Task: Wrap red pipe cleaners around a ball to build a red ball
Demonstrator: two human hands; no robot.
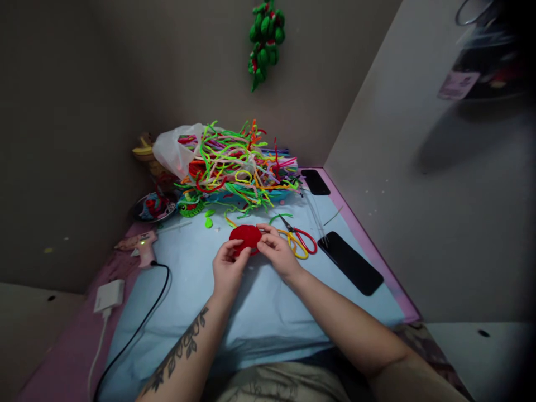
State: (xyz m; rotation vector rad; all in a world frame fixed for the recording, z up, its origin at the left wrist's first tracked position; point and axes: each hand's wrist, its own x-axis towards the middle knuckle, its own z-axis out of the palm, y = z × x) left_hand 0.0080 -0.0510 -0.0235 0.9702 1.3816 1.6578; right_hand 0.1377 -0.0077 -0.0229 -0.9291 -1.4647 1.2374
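Between my two hands is a round, red, fuzzy piece (245, 235), held a little above the light blue cloth. My left hand (229, 265) grips its lower left edge, thumb in front and fingers bent behind. Its right edge is pinched in the fingers of my right hand (278, 252). The underside of the red piece is mostly hidden. Just right of my right hand lie scissors (299, 241) with one red and one yellow handle loop, the blades pointing away. A green pipe cleaner (281, 218) lies beyond the hands.
A pile of colourful pipe cleaners (238, 167) fills the back. At left are a pink glue gun (146, 248) with a black cord, a white adapter (109, 296) and a bowl (167, 212). A black phone (352, 262) lies at right, another dark phone (316, 182) behind it.
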